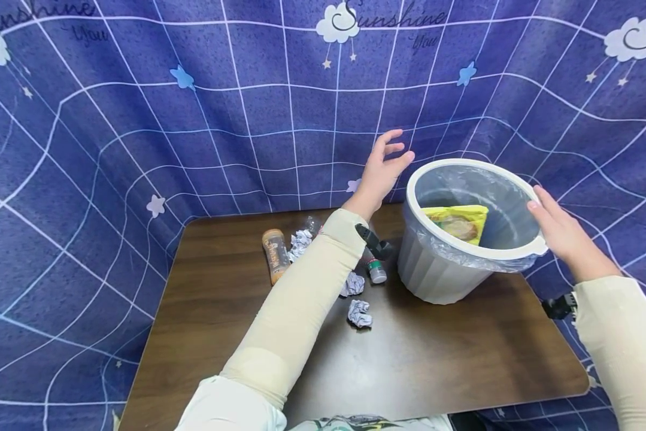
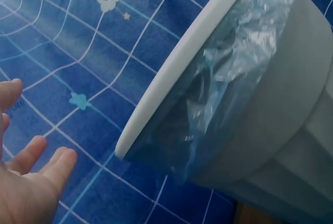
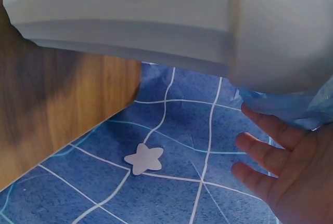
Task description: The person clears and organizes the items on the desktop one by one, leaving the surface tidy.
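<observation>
A grey plastic trash bin (image 1: 436, 269) with a white rim stands at the table's right side. It is lined with a clear plastic bag (image 2: 244, 52). Inside lies a yellow packet (image 1: 463, 222) with a food picture. To the left of the bin my left hand (image 1: 382, 173) is raised, fingers spread and holding nothing; in the left wrist view it is apart from the rim. My right hand (image 1: 567, 239) is at the right rim, its thumb side over the edge. In the right wrist view its fingers (image 3: 265, 154) extend fairly straight beside the bag, one seeming to touch it.
On the brown table (image 1: 209, 299) lie an orange-capped bottle (image 1: 275, 254), crumpled paper balls (image 1: 360, 313) and a clear bottle with a green label (image 1: 375, 270), partly hidden by my left arm. A blue patterned curtain (image 1: 258, 120) surrounds the table.
</observation>
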Available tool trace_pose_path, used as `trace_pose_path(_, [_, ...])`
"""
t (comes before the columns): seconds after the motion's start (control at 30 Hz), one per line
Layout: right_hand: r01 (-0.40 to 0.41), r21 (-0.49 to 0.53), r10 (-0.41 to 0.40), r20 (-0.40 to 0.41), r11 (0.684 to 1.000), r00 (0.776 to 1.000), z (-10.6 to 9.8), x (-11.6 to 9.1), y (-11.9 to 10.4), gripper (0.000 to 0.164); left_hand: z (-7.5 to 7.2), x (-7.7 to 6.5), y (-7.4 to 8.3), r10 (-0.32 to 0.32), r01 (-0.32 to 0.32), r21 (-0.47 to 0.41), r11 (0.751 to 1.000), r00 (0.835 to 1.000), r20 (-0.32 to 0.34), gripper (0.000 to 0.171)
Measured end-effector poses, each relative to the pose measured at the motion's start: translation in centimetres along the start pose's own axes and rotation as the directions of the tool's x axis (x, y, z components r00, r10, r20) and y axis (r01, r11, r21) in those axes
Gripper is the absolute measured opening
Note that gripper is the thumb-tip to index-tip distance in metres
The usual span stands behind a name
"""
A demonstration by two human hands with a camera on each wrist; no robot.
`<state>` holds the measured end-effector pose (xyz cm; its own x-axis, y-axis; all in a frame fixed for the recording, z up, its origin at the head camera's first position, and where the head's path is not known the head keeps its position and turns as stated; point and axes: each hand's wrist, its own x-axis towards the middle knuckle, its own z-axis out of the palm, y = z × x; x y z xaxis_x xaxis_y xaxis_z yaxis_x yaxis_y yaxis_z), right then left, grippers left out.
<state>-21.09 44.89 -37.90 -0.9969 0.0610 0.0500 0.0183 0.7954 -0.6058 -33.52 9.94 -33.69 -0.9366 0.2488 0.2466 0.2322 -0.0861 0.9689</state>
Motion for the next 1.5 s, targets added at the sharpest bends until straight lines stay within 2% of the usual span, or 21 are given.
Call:
trace_pose_path(0.37, [-0.005,0.002,0.005,-0.001,1.0,1.0,0.1,0.1,0.1,0.064,-3.0,-0.1,-1.2,0.048,-0.049,-0.109,0.993,0.999,-0.012,0.056])
trace_pose_path(0.6, [0.002,0.008,-0.002,0.0,1.0,1.0,0.2,0.0,0.2,0.064,-6.1,-0.8,-2.4,0.054,-0.059,-0.123,0.991,0.998,-0.04,0.057])
trace_pose_path(0.8, [0.002,0.007,-0.002,0.002,1.0,1.0,0.2,-0.1,0.3,0.063,-9.1,-2.0,-3.8,0.041,-0.051,-0.124,0.991,0.996,-0.082,0.057])
trace_pose_path(0.93, [-0.003,0.01,0.003,0.001,1.0,1.0,0.1,-0.2,0.3,0.063,-10.8,-2.9,-4.5,0.032,-0.041,-0.087,0.995,0.994,-0.107,0.054])
trace_pose_path(1.17, [-0.001,0.009,0.001,-0.002,1.0,1.0,0.1,-0.1,0.0,0.063,-13.8,-4.7,-5.7,0.053,-0.058,-0.034,0.998,0.992,-0.117,0.055])
trace_pose_path(1.37, [-0.004,0.008,0.004,0.0,1.0,1.0,0.2,0.0,0.1,0.063,-16.2,-6.5,-7.0,0.07,-0.076,-0.039,0.996,0.986,-0.154,0.055])
trace_pose_path(1.5, [-0.006,0.007,0.006,-0.002,1.0,1.0,0.2,-0.1,0.0,0.063,-17.5,-7.5,-8.1,0.06,-0.075,-0.074,0.994,0.98,-0.187,0.057])
